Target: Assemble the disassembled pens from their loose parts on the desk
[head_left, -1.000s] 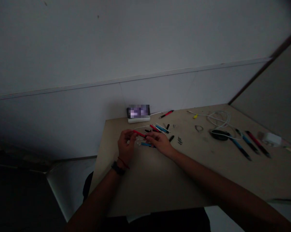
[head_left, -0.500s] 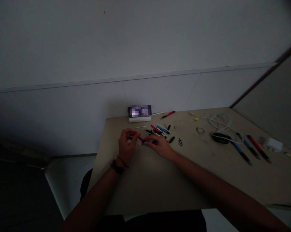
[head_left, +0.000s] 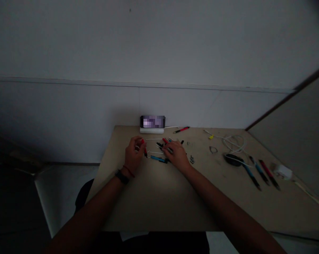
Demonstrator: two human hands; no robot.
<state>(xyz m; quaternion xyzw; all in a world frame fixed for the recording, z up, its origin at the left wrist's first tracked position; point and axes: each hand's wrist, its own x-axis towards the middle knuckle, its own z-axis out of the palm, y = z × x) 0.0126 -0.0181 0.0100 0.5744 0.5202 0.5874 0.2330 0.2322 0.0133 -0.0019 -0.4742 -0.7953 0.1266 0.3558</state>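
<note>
My left hand [head_left: 134,153] pinches a red and black pen barrel [head_left: 145,151], tilted with its dark end down. My right hand [head_left: 177,154] reaches over a pile of loose pen parts, fingers bent together at some black pieces [head_left: 159,145]. What lies between those fingertips is hidden. A blue pen barrel with a black end [head_left: 158,159] rests between my hands, below a thin white refill [head_left: 155,152]. A red barrel [head_left: 165,140] shows just past my right fingers. Several small metal pen tips [head_left: 192,159] lie right of that hand.
A phone [head_left: 152,121] leans on a white stand [head_left: 152,131] by the wall. A red and black pen [head_left: 182,129] lies behind the pile. Rightward are a coiled white cable [head_left: 235,143], a black mouse-like object [head_left: 232,159], several pens [head_left: 270,174] and a white adapter [head_left: 283,172].
My hands have moved apart. The red barrel stays in my left hand, now tilted more steeply. My right hand has let go of it and moved over the parts. The view has shifted slightly.
</note>
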